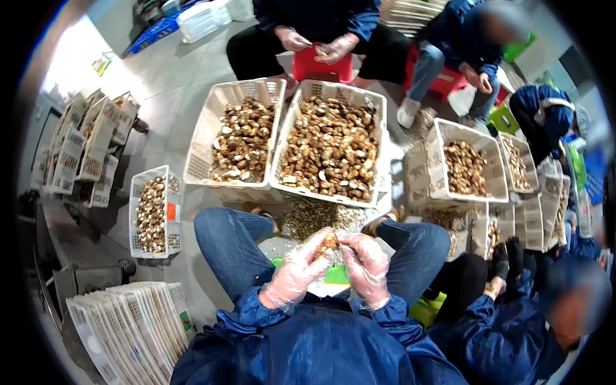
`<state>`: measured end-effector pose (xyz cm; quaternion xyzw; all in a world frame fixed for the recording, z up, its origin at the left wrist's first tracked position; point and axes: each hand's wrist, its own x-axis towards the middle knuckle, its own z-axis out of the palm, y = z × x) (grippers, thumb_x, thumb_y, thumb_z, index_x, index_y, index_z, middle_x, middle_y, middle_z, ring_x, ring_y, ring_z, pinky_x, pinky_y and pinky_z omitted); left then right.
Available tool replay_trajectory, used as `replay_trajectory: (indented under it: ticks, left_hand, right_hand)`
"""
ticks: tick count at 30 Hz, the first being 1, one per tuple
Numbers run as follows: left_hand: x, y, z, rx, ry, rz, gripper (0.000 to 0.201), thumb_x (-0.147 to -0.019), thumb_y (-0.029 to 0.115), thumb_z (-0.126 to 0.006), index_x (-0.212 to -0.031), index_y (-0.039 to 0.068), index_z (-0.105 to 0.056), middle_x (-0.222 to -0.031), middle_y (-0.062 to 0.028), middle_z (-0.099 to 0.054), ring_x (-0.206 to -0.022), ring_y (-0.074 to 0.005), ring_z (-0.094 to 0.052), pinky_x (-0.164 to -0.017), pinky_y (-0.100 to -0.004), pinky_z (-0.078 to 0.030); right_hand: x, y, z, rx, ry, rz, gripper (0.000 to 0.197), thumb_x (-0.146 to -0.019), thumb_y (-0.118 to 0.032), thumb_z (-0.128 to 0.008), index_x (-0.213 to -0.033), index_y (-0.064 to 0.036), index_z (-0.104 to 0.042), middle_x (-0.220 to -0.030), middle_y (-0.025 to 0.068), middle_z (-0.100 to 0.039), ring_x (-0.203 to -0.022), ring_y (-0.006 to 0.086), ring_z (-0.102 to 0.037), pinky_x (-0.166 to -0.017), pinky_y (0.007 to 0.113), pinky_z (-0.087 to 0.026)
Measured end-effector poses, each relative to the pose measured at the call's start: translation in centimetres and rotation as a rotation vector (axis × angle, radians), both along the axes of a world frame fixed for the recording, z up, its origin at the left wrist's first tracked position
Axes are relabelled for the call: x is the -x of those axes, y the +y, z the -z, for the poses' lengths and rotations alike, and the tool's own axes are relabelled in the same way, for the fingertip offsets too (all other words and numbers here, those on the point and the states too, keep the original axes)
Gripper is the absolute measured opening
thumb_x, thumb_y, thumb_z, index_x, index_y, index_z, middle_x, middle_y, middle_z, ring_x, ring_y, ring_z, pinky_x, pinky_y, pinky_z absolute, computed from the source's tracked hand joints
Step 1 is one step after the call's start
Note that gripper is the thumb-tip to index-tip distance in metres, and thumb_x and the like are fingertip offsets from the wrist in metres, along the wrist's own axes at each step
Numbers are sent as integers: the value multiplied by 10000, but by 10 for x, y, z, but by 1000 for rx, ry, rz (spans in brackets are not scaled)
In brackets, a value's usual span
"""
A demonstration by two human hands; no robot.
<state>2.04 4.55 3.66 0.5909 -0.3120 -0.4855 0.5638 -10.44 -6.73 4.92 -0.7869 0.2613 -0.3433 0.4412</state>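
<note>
Both my hands wear clear plastic gloves and meet above my lap. My left hand (294, 274) is closed around a small brown lump, apparently a mushroom (330, 241), held up between thumb and fingers. Right beside it, the fingers of my right hand (368, 264) are pinched together against the lump's right side; a small dark thing may be between them, too small to make out. Just ahead stand two white crates, a wide one (382, 151) and a narrower one (197, 151), both filled with similar brown and white mushrooms.
Trimmings (314, 218) lie heaped on the floor between my feet. At left are a smaller filled crate (173, 240) and stacked white trays (128, 327). Opposite me, a co-worker's gloved hands (333, 50) work over a red stool. Further co-workers and crates (443, 189) line the right side.
</note>
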Motion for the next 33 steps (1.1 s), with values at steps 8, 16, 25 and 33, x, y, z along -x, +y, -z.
replay_trajectory:
  ticks: [8, 16, 25, 33]
  left_hand:
    - [-11, 2, -7, -37, 355, 110, 521, -907, 45, -494, -1407, 4, -352, -1172, -89, -565, -941, -131, -539, -846, -261, -437]
    - [-12, 1, -11, -74, 696, -12, 511, -938, 233, -533, -1372, 5, -389, -873, -43, -570, -623, -67, -431, -551, -183, -348]
    - [-8, 3, -10, -111, 674, 17, 491, -953, 195, -511, -1386, 15, -367, -863, -44, -558, -617, -67, -437, -557, -184, -373]
    - [-8, 3, -2, -141, 480, 104, 440, -970, 158, -461, -1394, 57, -400, -892, -15, -552, -717, -57, -465, -657, -193, -412]
  right_hand:
    - [16, -6, 26, -1033, -368, 31, 142, -900, -5, -536, -996, 57, -622, -1054, 150, -647, -882, 155, -628, -829, 285, -510]
    - [13, -7, 2, -628, -138, 25, 121, -864, 24, -553, -950, 48, -634, -1107, 103, -626, -1002, 151, -590, -898, 280, -453]
    - [12, 2, -2, -611, -78, 0, 119, -820, 52, -583, -916, 38, -651, -909, 74, -629, -885, 125, -585, -807, 254, -465]
    - [23, -11, 3, -848, -103, -102, 138, -862, -14, -583, -986, 18, -633, -1000, 67, -637, -917, 96, -573, -813, 236, -450]
